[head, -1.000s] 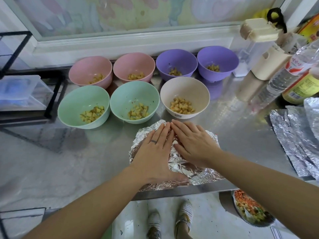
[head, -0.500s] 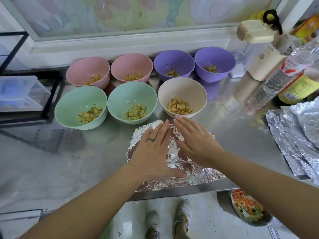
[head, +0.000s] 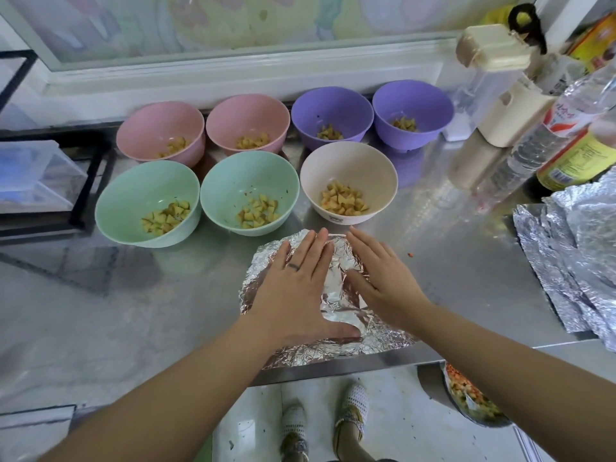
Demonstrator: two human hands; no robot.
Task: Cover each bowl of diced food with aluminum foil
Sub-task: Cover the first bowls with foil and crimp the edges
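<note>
A crumpled sheet of aluminum foil (head: 336,295) lies at the front edge of the steel counter (head: 450,261). My left hand (head: 296,288) presses flat on its left half, fingers straight. My right hand (head: 383,278) presses flat on its right half. Behind the foil stand several uncovered bowls of diced yellow food: a cream bowl (head: 349,181), two green bowls (head: 148,203) (head: 250,191), two pink bowls (head: 160,135) (head: 247,123) and two purple bowls (head: 332,116) (head: 413,113).
More foil sheets (head: 573,261) lie piled at the right. Bottles (head: 546,135) and a cream-lidded container (head: 493,71) stand at the back right. A black rack with a clear box (head: 36,181) is at the left. A bowl of mixed food (head: 470,401) sits below the counter.
My two hands have slid apart across the foil, the left toward the left and the right toward the right, leaving a gap between them.
</note>
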